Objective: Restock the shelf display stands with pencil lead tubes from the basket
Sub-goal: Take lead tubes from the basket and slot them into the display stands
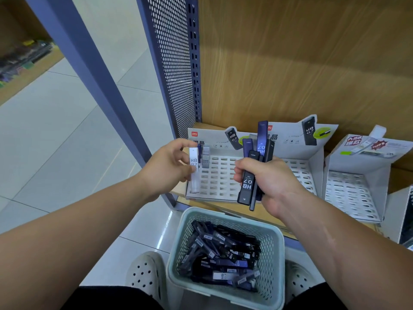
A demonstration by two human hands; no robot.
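I'm mid-restock: left hand (166,167) pinches a white HB tube (194,170) over the centre-frame display stand (220,182), right hand (267,182) fists a dark tube bundle (254,166); next, slot it.

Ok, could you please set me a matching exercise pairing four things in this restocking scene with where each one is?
Things
1. white translucent plastic lead tube
2. bundle of dark lead tubes
3. pale green perforated plastic basket
4. leftmost white slotted cardboard display stand

Places
A. on the wooden shelf
B. pinched in the left hand
C. on the tiled floor
D. gripped in the right hand

Pairs: 1-B, 2-D, 3-C, 4-A
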